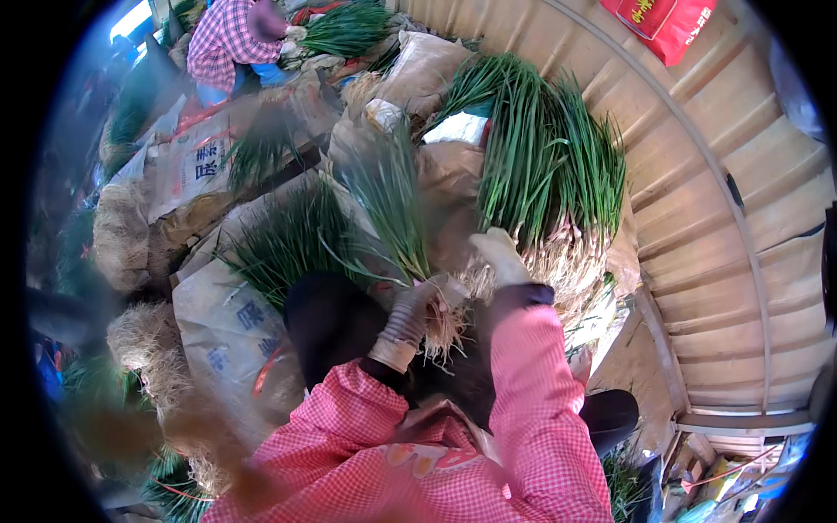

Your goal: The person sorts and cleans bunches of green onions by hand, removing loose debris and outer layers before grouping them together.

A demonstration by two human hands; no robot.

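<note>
My left hand (421, 307), in a pale glove, is closed round the root end of a bunch of spring onions (389, 196). The green leaves fan up and away, and pale, stringy roots hang below the fist. My right hand (500, 254), also gloved, is at the near left edge of a large heap of spring onions (545, 157), beside their roots. Its fingers are too unclear to show whether they grip anything. Another pile of spring onions (292, 240) lies left of the held bunch, by my knee.
A printed white sack (240, 327) lies to the left, near root bundles (144, 340). A stuffed sack (425, 71) stands beyond the heap. A ribbed tan wall (724, 227) curves along the right, with a red bag (664, 26) on it. Another person (231, 44) handles greens at far left.
</note>
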